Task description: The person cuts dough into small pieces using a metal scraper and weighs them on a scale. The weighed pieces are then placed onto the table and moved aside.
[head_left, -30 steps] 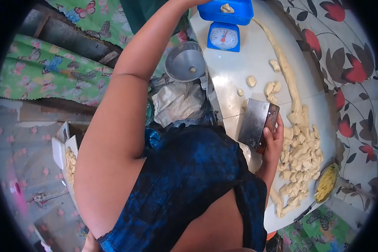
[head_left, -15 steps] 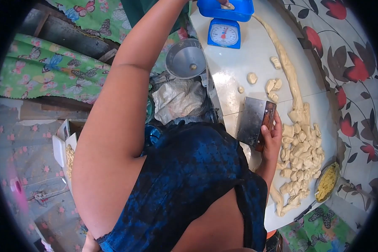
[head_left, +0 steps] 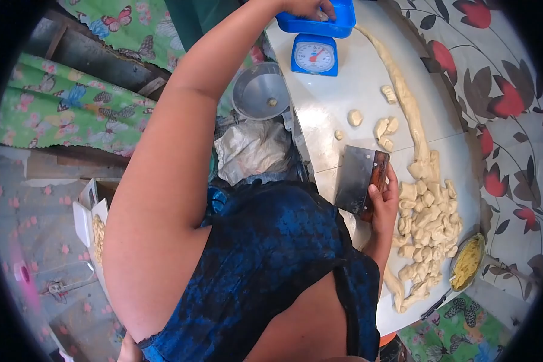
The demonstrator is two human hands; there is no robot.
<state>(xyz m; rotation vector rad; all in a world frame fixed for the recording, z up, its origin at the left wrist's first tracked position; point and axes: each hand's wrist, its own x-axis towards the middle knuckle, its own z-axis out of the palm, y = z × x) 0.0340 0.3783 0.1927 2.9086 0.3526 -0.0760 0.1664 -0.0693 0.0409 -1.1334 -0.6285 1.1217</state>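
Note:
My left hand (head_left: 311, 8) is at the blue tray (head_left: 315, 28) on top of the blue kitchen scale (head_left: 314, 55). Its fingers are curled together around what looks like a small piece of dough, mostly hidden. My right hand (head_left: 384, 202) grips a dough scraper (head_left: 357, 181) by its wooden handle, the wide metal blade pointing left over the table's near edge. Beside that hand lies a heap of cut dough pieces (head_left: 428, 217). From the heap a long dough rope (head_left: 404, 99) runs up toward the tray. Several loose dough pieces (head_left: 355, 117) lie between scale and scraper.
A metal pan with yellow contents (head_left: 467, 262) sits at the table's right, near a knife (head_left: 435, 306). Left of the white table (head_left: 320, 130) are a grey bowl (head_left: 260, 90) and a crumpled plastic bag (head_left: 252, 151). Floral sheeting (head_left: 507, 102) borders the table's far side.
My left hand has come further into view over the tray, its fingers now covering the dough piece seen there before. The whole view has shifted slightly; my right hand keeps the scraper.

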